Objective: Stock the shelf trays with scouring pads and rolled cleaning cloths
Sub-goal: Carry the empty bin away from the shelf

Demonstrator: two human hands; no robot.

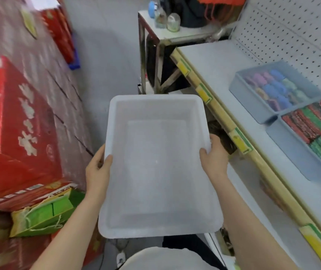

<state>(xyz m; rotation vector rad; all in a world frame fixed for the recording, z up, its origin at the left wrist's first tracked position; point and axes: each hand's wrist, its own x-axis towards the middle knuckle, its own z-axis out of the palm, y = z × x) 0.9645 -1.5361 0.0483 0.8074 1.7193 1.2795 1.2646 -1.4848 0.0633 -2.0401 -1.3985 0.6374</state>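
Left of your grip: stacked red cartons and a green gift bag. Ahead: grey floor and a metal-framed stand. Right: a white shelf backed by pegboard, its front edge bearing yellow-green price labels.

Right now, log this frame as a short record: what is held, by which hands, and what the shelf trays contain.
held: white translucent plastic bin, empty
left hand: grips the bin's left rim
right hand: grips the bin's right rim
far grey shelf tray: rolled coloured cloths
near grey shelf tray: red and green packed scouring pads
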